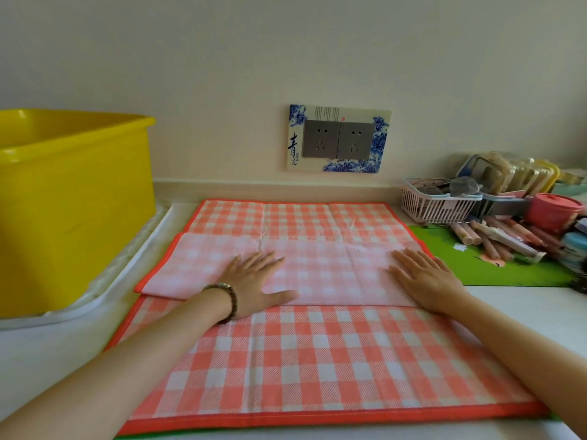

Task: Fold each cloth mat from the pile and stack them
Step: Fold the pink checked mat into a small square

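An orange-and-white checked cloth mat [317, 360] with an orange border lies spread on the white counter. A paler band of cloth [330, 271], showing its faded underside, lies folded across the mat's middle. My left hand [254, 281], with a bead bracelet on the wrist, presses flat on the left part of that band. My right hand [425, 277] presses flat on its right part. The fingers of both hands are straight and spread.
A large yellow plastic tub [73, 198] stands on a white tray at the left. A double wall socket [338, 139] is behind the mat. At the right sit a green mat [508, 268], a pink basket [435, 204], a red lidded pot and several small items.
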Available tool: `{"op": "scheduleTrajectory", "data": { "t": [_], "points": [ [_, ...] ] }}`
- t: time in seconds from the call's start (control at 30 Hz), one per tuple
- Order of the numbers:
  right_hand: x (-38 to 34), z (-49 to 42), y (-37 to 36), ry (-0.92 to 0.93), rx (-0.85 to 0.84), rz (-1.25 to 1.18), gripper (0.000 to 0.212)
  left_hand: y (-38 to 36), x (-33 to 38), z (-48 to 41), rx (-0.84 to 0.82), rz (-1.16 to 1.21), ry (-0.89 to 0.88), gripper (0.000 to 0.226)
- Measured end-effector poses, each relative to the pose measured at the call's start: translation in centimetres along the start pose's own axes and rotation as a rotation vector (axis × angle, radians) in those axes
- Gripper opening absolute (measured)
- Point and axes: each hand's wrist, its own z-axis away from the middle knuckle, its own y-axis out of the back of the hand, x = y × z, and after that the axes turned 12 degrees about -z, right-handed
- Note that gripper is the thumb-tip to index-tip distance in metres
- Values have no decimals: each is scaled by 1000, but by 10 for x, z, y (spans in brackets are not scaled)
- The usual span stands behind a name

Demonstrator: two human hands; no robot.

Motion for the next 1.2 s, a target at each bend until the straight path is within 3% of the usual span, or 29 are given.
{"op": "scheduleTrajectory", "data": {
  "t": [0.13, 0.27, 0.43, 0.93, 1.0, 1.13, 1.2],
  "points": [
    [-23, 0, 8, -6, -16, -120, 55, 0, 1, -1, -7, 0, 18, 90],
    [-85, 6, -3, 210, 8, -233, 53, -1, 1, -3, -23, -26, 34, 66],
    [-138, 13, -33, 345, -80, -224, 50, -1, 1, -3, -18, -21, 37, 63],
    [-133, 11, -45, 367, -104, -139, 54, -6, -42, 26, 12, -4, 3, 53],
    [-132, 12, -44, 370, -102, -135, 54, -9, -58, 35, -2, -16, 53, 56],
    [-133, 15, -42, 362, -103, -123, 54, -10, -77, 50, -5, -4, 109, 85],
    [-134, 16, -40, 354, -114, -130, 54, -9, -77, 52, -4, 19, 100, 86]
  ]
}}
